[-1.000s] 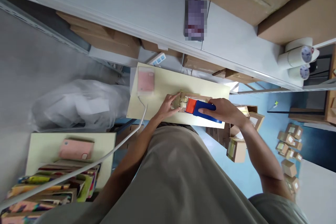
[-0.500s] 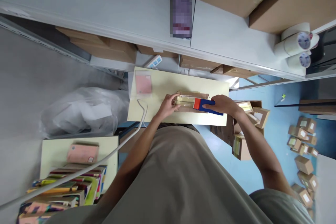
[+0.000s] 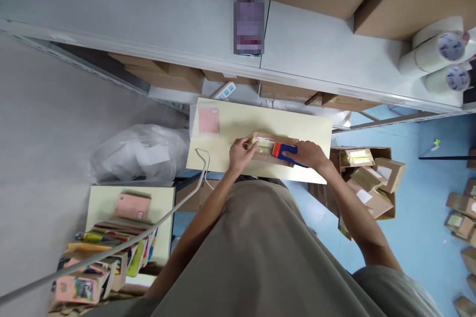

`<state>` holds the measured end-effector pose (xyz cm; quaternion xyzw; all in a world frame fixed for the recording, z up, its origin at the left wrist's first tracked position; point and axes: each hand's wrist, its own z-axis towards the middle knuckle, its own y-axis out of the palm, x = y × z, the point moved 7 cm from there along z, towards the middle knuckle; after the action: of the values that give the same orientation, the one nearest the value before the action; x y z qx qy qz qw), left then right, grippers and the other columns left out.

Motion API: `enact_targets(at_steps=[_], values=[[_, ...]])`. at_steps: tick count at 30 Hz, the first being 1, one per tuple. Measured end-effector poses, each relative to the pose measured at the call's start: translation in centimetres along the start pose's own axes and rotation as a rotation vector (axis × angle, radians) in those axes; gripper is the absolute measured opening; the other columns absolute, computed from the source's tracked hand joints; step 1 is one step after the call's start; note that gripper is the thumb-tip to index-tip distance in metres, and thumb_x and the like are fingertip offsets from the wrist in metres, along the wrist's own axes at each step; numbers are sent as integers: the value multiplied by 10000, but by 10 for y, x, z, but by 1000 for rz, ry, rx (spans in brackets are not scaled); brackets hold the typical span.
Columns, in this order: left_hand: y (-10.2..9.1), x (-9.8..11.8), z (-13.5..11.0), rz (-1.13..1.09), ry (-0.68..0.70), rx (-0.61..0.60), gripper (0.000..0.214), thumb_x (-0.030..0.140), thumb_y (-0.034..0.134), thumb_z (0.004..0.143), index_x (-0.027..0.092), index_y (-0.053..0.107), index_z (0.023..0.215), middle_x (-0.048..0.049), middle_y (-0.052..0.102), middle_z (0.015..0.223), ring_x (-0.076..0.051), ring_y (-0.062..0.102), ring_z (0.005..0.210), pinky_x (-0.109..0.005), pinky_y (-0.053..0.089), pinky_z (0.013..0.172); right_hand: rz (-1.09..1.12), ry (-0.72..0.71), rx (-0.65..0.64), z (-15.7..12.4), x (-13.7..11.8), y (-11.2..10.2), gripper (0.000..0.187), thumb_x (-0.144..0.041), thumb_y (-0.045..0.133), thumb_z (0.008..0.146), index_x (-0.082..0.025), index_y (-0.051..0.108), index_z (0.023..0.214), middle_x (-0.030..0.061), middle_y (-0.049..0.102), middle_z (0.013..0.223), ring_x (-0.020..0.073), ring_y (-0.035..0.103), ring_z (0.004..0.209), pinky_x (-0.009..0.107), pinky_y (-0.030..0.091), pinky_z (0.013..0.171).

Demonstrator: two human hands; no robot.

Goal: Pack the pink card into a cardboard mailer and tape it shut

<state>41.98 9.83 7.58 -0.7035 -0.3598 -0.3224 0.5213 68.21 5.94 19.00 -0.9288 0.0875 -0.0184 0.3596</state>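
Observation:
A small cardboard box [image 3: 277,137] lies on the pale yellow table in front of me, with clear tape [image 3: 265,145] along its top. My left hand [image 3: 240,155] grips the box's left end, its thumb over the tape there. In my right hand [image 3: 311,154] is a blue and red tape dispenser [image 3: 285,152], its fingers wrapped round the handle. The dispenser's red head rests on or just over the box top, right of the middle. How far the tape runs under the dispenser is hidden.
A pink packet [image 3: 208,120] lies at the table's [image 3: 234,116] left end, near a grey cable [image 3: 193,184]. Cardboard boxes and tape rolls [image 3: 433,57] stand on the shelf [image 3: 178,15]. At right is a carton of parcels [image 3: 388,158]. Books [image 3: 111,252] fill a lower-left table.
The dispenser has come down from a raised tilt toward the box top, with the tape now closer to the surface. My left thumb has moved onto the box's left end. The whole view has shifted.

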Motion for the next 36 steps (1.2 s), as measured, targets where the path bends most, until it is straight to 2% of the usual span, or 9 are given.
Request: enact_targets(at_steps=[4, 8, 10, 13, 16, 19, 27, 32, 36], values=[[2, 10, -5, 67, 14, 105, 178, 386, 780, 954, 233, 870, 976, -58, 812, 945, -206, 754, 865, -307, 575, 846, 15, -8, 8, -6, 0, 4, 582, -659, 557, 1057, -146, 753, 1251, 209, 803, 1173, 344, 768, 1121, 337, 528, 834], [-4, 5, -8, 52, 0, 183, 185, 351, 733, 973, 253, 888, 952, -24, 824, 904, -201, 761, 873, -297, 572, 832, 125, -97, 4, -18, 7, 3, 565, -689, 573, 1041, -177, 754, 1198, 146, 816, 1057, 291, 774, 995, 294, 492, 760], [-12, 2, -7, 54, -14, 227, 183, 342, 736, 963, 246, 890, 942, -26, 829, 901, -205, 764, 874, -295, 571, 829, 200, -146, -35, -28, 24, 2, 599, -738, 560, 1029, -178, 769, 1063, 113, 802, 914, 254, 761, 853, 283, 463, 699], [-25, 1, -6, 69, -26, 284, 174, 332, 745, 945, 239, 892, 934, -34, 834, 907, -216, 768, 878, -300, 567, 829, 250, -148, -81, -39, 65, 0, 639, -778, 589, 997, -170, 753, 893, 96, 754, 769, 224, 718, 707, 294, 429, 640], [-27, 3, -5, 74, -27, 302, 169, 323, 746, 937, 235, 891, 936, -39, 836, 922, -220, 769, 882, -304, 566, 835, 242, -88, -122, -39, 104, 4, 621, -767, 630, 980, -163, 751, 901, 100, 751, 770, 225, 706, 682, 305, 416, 620], [-21, 7, -3, 77, -11, 290, 176, 322, 738, 940, 230, 888, 941, -41, 833, 925, -216, 764, 873, -303, 562, 828, 213, -57, -113, -27, 120, 11, 599, -743, 635, 989, -158, 766, 977, 128, 783, 887, 251, 735, 783, 308, 426, 646], [-20, 4, 2, 144, -11, 274, 207, 358, 717, 950, 237, 885, 959, -55, 830, 953, -225, 760, 897, -307, 557, 845, 58, -15, -18, -1, 98, 33, 541, -648, 581, 1067, -148, 741, 1200, 187, 795, 1163, 324, 766, 1087, 330, 500, 802], [-16, 2, 1, 163, 13, 229, 242, 381, 689, 959, 235, 882, 958, -59, 828, 952, -221, 765, 888, -301, 558, 818, -86, 7, 120, 2, 58, 54, 479, -534, 599, 1090, -95, 718, 1237, 234, 801, 1096, 348, 794, 1048, 367, 543, 824], [-16, -5, 5, 181, -5, 229, 233, 356, 682, 947, 235, 880, 964, -68, 831, 981, -225, 770, 902, -309, 564, 841, -29, 45, 213, 11, 41, 73, 456, -503, 556, 1118, -87, 710, 1222, 234, 806, 1060, 320, 805, 1024, 348, 549, 840]])
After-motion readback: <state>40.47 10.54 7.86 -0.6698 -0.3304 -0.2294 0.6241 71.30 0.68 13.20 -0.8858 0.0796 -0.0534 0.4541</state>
